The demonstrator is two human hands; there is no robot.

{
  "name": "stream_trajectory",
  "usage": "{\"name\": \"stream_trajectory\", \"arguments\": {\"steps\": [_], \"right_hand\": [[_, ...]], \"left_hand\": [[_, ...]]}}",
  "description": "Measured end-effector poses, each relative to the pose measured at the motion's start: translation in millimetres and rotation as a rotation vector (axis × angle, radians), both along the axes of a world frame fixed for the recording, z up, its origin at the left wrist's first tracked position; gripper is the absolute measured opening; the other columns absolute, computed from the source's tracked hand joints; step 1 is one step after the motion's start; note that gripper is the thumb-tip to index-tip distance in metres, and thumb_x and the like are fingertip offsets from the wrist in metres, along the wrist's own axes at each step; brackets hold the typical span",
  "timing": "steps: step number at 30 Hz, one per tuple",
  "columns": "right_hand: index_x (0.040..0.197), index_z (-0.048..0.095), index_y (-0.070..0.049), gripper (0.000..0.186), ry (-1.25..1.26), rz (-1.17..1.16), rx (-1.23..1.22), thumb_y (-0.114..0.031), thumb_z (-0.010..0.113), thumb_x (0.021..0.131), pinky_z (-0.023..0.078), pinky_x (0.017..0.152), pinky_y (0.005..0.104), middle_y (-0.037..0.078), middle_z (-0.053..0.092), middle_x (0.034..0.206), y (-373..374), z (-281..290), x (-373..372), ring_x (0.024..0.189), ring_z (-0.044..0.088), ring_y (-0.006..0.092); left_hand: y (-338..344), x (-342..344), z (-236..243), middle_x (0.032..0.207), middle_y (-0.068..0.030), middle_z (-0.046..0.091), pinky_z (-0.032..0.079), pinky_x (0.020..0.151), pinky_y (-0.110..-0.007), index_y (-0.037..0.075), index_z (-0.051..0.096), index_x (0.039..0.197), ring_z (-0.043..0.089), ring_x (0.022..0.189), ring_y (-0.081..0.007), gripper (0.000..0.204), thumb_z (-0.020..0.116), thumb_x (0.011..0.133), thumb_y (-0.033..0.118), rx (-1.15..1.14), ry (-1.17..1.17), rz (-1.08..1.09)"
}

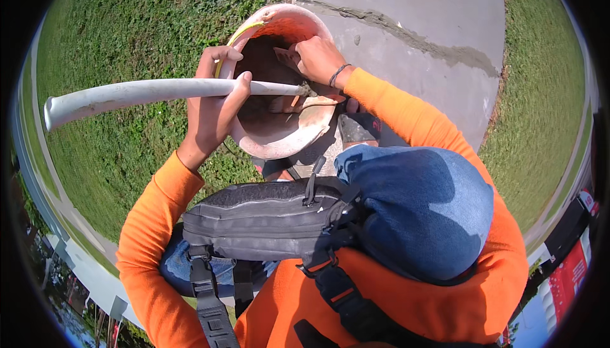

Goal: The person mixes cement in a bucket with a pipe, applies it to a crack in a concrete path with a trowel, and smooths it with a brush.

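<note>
In left hand (pixel 215 114), thumb-and-finger grip holding white pipe (pixel 149 90); long axis sideways, flared end left of grip, muddy tip rightward at bucket (pixel 270 146) mouth, nearer right hand (pixel 318 59), which pinches flat reddish piece (pixel 286 57).

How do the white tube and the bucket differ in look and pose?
The white tube is long and slender; the bucket is broad and round-mouthed. The white tube stretches sideways, while the bucket opens toward the camera. Both look soiled.
</note>
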State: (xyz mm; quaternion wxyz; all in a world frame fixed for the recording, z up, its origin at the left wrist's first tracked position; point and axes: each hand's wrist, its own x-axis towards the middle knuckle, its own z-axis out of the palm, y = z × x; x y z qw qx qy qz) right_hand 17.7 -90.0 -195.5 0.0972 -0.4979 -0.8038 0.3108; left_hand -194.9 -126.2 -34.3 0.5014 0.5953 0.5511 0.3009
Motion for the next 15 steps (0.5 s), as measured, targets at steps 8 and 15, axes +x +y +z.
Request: {"name": "stream_trajectory", "arguments": {"steps": [8, 15], "right_hand": [[0.104, 0.072, -0.009, 0.025, 0.324, -0.353, -0.22, -0.02, 0.062, 0.084, 0.052, 0.078, 0.0409, 0.019, 0.069, 0.089, -9, 3, 22, 0.084, 0.067, 0.0338], [0.112, 0.067, -0.002, 0.026, 0.676, -0.392, -0.476, -0.021, 0.064, 0.094, 0.05, 0.069, 0.025, 0.001, 0.068, 0.086, -5, -2, 52, 0.076, 0.062, 0.0089]], "left_hand": [[0, -5, -9, 0.116, -0.0097, 0.052, 0.042, 0.092, -0.026, 0.001, 0.048, 0.115, 0.049, 0.116, -0.0147, 0.026, 0.061, 0.092, 0.005, -0.015, -0.152, 0.085], [2, -8, -6, 0.116, -0.0089, 0.051, 0.042, 0.092, -0.026, 0.002, 0.049, 0.116, 0.048, 0.116, -0.0145, 0.026, 0.06, 0.093, 0.004, -0.024, -0.076, 0.066]]}}
